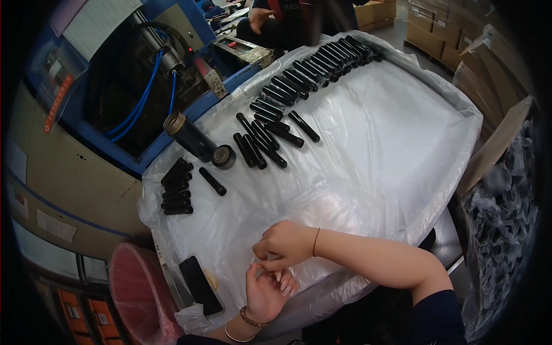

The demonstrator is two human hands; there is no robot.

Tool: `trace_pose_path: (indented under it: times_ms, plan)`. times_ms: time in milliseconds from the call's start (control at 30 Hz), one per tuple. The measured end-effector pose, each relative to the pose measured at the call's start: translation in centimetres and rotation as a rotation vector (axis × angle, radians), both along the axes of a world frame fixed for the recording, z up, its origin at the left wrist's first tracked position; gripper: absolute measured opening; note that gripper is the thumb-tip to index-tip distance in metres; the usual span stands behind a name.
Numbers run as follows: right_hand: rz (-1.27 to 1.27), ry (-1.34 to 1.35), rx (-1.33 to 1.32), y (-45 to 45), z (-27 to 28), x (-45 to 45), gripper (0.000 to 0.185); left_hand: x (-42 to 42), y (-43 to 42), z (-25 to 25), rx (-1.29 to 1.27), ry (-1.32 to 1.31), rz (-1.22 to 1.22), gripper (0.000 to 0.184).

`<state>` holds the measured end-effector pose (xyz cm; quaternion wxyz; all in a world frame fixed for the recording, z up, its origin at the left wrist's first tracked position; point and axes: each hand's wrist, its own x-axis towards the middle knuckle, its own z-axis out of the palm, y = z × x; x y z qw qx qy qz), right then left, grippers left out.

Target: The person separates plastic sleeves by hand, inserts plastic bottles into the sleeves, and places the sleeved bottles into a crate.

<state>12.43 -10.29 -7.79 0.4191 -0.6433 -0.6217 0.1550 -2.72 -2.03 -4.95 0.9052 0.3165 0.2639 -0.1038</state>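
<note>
Over the near edge of the plastic-covered table [368, 172], my two hands come together. My left hand [265, 294] is turned palm up, its fingers loosely curled and apart, and nothing shows in the palm. Just above it, my right hand [287, 244] is bent down with its fingers closed near the left thumb and fingertips. Whatever the right fingers pinch, if anything, is too small or hidden to tell. A black phone [200, 286] lies left of my left hand. Farther off lie several loose black tubes [261, 144].
A long row of black tubes [310, 72] runs along the far-left side. A dark bottle [192, 138] stands beside its cap [223, 156]. At left are a blue machine [167, 152] and a pink bin [138, 293]. Another person's hand [261, 20] shows at the back. Wrapped parts [506, 230] fill a box at right.
</note>
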Motion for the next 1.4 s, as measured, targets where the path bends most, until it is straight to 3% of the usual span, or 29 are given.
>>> trace_pose_path:
  times_ms: [533,600,667,733,867,933,967,1033,1067,1133,1267,1367,1400]
  plan:
    - [0.060,0.057,-0.011,0.0,0.7,0.9,0.018,-0.5,0.4,-0.9,-0.063,-0.064,-0.024,0.056]
    - [0.040,0.043,0.251,-0.3,1.2,1.9,0.017,-0.8,0.3,-1.1,-0.054,-0.100,-0.032,0.056]
    - [-0.086,-0.023,0.335,-1.1,2.6,3.4,0.016,-0.8,0.3,-1.2,-0.045,-0.139,-0.034,0.055]
    - [-0.420,-0.202,0.525,-1.9,3.8,5.5,0.017,-0.8,0.2,-1.1,0.100,-0.163,-0.099,0.052]
    - [-1.018,-0.441,0.616,-5.6,5.5,10.4,0.032,-1.5,-0.2,-0.9,0.188,-0.264,-0.124,0.046]
    - [-1.313,-0.560,0.563,-8.1,5.6,12.8,0.030,-2.0,-0.4,-0.6,0.915,-0.441,-0.283,0.042]
    - [-1.415,-0.579,0.556,-9.4,5.5,13.8,0.033,-1.6,-0.5,-0.1,0.908,-0.442,-0.274,0.042]
    - [-1.502,-0.605,0.547,-11.5,5.4,15.2,0.037,0.1,-0.9,1.4,1.673,-1.005,-0.448,0.048]
    - [-1.605,-0.579,0.509,-12.5,5.4,15.8,0.039,0.3,-1.1,1.5,1.672,-1.001,-0.433,0.048]
    - [-1.693,-0.561,0.470,-14.1,5.0,17.2,0.042,0.6,-1.4,1.2,1.877,-0.983,-0.776,0.054]
    - [-1.756,-0.589,0.228,-15.7,5.0,19.6,0.044,1.0,-0.7,0.1,1.840,-0.939,-0.830,0.056]
    - [-1.650,-0.577,-0.074,-16.1,6.4,20.3,0.036,1.3,-0.5,-0.3,1.887,-1.004,-0.807,0.058]
    - [-1.655,-0.580,-0.058,-16.1,6.7,20.5,0.036,1.3,-0.5,-0.5,1.921,-1.017,-0.770,0.058]
